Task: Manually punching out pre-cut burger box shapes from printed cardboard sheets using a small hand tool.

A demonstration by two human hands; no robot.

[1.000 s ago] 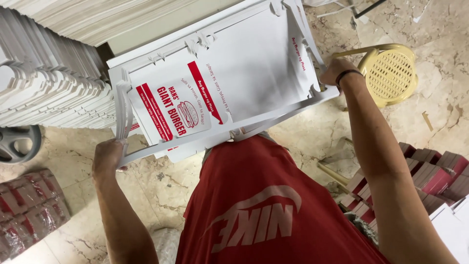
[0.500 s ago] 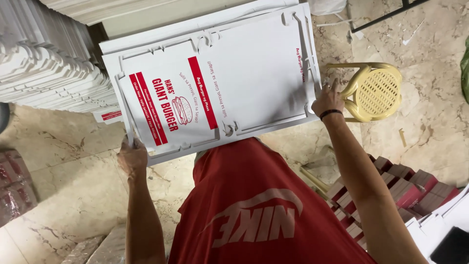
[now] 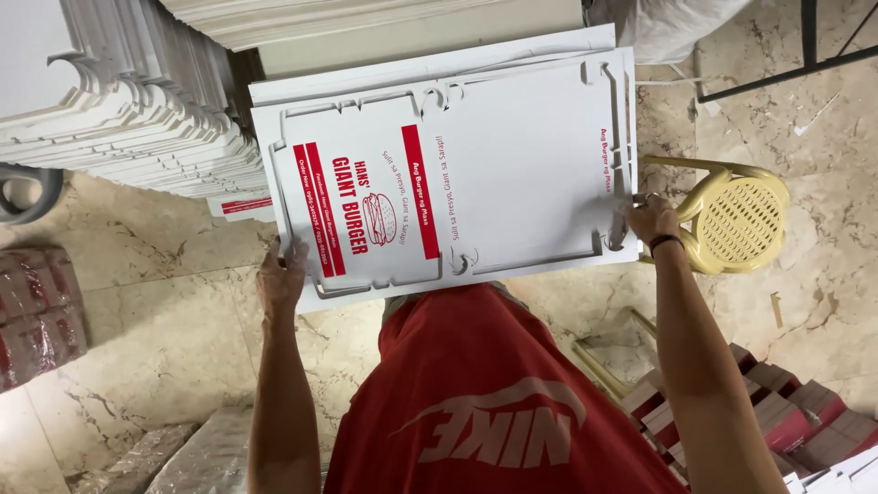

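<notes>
In the head view, a flat die-cut cardboard box blank (image 3: 512, 174), white, smooth and notched along its edges, was held level in front of the red shirt (image 3: 485, 402). Its near-left corner was gripped by the left hand (image 3: 279, 284), fingers closed on the edge; its right edge was pinched by the right hand (image 3: 651, 220). More flat blanks lay directly beneath it. Tall stacks of white blanks (image 3: 128, 119) stood at the left, a yellow plastic stool (image 3: 732, 220) at the right on the marble floor (image 3: 155, 302). A red-striped panel with a burger drawing was printed on the blank's left half
</notes>
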